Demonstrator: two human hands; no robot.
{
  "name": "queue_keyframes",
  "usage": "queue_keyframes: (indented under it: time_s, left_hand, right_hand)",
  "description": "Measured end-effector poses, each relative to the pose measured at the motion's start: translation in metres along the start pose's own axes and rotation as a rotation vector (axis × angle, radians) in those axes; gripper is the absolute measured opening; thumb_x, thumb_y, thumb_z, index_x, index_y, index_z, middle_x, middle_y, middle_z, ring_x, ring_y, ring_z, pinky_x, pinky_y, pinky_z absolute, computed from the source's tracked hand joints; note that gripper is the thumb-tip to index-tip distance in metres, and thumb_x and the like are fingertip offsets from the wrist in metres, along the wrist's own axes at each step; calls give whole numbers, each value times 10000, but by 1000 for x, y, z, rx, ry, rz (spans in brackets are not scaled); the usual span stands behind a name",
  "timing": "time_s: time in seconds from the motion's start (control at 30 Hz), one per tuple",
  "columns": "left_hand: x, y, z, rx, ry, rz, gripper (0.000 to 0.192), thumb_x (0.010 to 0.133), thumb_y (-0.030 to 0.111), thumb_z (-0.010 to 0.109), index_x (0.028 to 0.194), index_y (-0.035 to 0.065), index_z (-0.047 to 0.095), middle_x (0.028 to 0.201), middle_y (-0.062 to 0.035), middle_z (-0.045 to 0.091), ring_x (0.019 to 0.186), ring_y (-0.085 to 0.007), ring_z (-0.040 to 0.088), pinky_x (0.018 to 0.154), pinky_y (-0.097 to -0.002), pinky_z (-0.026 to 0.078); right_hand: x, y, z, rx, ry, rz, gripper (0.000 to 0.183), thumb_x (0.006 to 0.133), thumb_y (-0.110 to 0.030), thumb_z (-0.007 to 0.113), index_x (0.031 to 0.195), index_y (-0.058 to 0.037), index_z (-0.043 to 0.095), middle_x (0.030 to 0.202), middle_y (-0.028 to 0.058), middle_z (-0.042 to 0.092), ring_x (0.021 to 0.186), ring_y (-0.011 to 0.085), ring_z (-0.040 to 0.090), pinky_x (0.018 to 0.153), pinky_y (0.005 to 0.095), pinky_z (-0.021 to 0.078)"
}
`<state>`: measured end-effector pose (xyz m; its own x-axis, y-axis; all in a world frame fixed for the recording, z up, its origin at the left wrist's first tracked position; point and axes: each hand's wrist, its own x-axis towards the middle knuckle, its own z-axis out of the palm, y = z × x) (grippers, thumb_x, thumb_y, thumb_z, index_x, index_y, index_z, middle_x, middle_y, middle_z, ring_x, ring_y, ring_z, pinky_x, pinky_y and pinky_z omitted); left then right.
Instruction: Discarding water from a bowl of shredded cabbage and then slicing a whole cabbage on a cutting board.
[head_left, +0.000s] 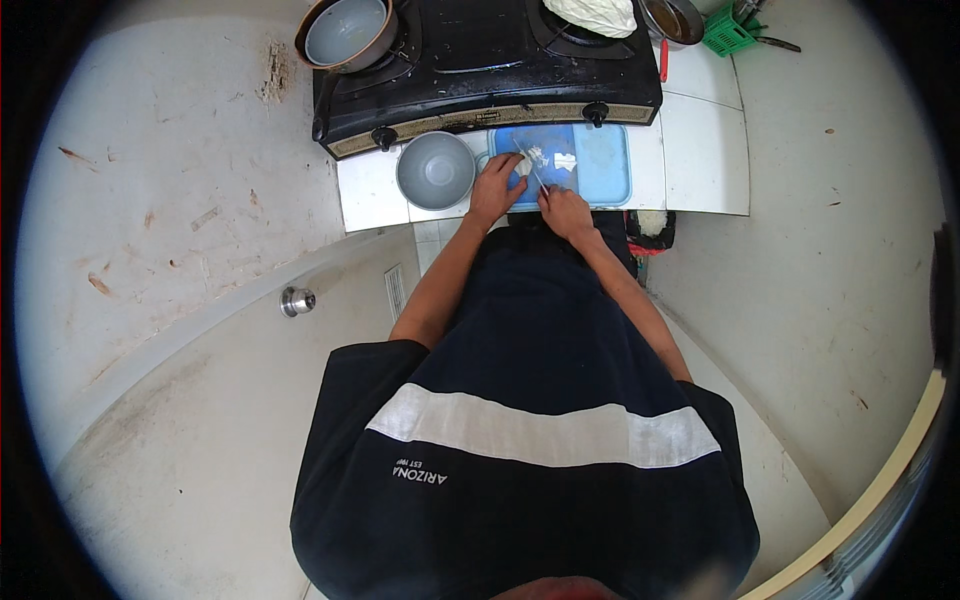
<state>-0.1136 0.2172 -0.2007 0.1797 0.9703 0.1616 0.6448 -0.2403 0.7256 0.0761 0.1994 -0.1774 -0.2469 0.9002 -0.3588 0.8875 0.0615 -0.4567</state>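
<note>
My right hand (566, 212) grips a small knife (540, 180) by its dark red handle, the blade pointing up and left across a blue cutting board (604, 169). Under the fingertips of my left hand (496, 187) lies a pale white food piece (523, 166), pressed against the board beside the blade. Small chopped white bits (538, 156) are scattered just past the blade, and another white piece (565, 162) lies separately near the board's middle. A grey bowl (436, 171) stands left of the board, close to my left hand.
Behind the board stands a black two-burner gas stove (480, 82), with a pan holding a grey bowl (345, 36) at left and a pale leafy vegetable (596, 13) at right. A pan with brown liquid (673, 21) and a green basket (727, 31) of utensils are at the back right.
</note>
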Motion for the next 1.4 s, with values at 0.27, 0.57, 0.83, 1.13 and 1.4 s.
queue_keyframes:
  time_s: [0.27,0.57,0.83,1.13,1.4]
  left_hand:
    - [2,0,-2,26,-34,3,440,839,192,741,1237,44,626,1249,-140,626,1170,-349,589,992,-430,507]
    - [1,0,0,57,-41,5,436,836,195,740,1231,45,630,1251,-143,630,1175,-341,591,995,-427,507]
    - [1,-1,0,49,-39,-6,442,844,191,737,1250,52,630,1271,-132,627,1183,-338,589,993,-429,510]
    - [0,0,1,23,-27,-20,442,842,199,743,1245,54,634,1260,-133,632,1175,-337,593,992,-427,510]
    - [0,1,4,30,3,-21,424,841,191,744,1227,50,641,1250,-134,634,1159,-339,600,981,-427,514]
  right_hand:
    - [6,-4,-2,-44,-21,0,430,1011,-365,510,983,35,666,871,301,697,851,469,699,796,546,567]
    - [1,5,2,-50,-20,12,419,1005,-348,527,952,43,669,880,293,704,862,460,705,796,538,570]
    - [12,-1,1,-45,9,-35,428,1009,-350,523,922,43,670,891,293,704,873,447,710,800,530,572]
    - [-4,10,3,-57,-43,52,443,1014,-383,508,955,22,676,896,298,701,882,471,698,831,540,561]
    - [14,3,-1,-8,-67,22,482,1011,-402,509,970,46,682,890,307,696,888,483,691,840,546,558]
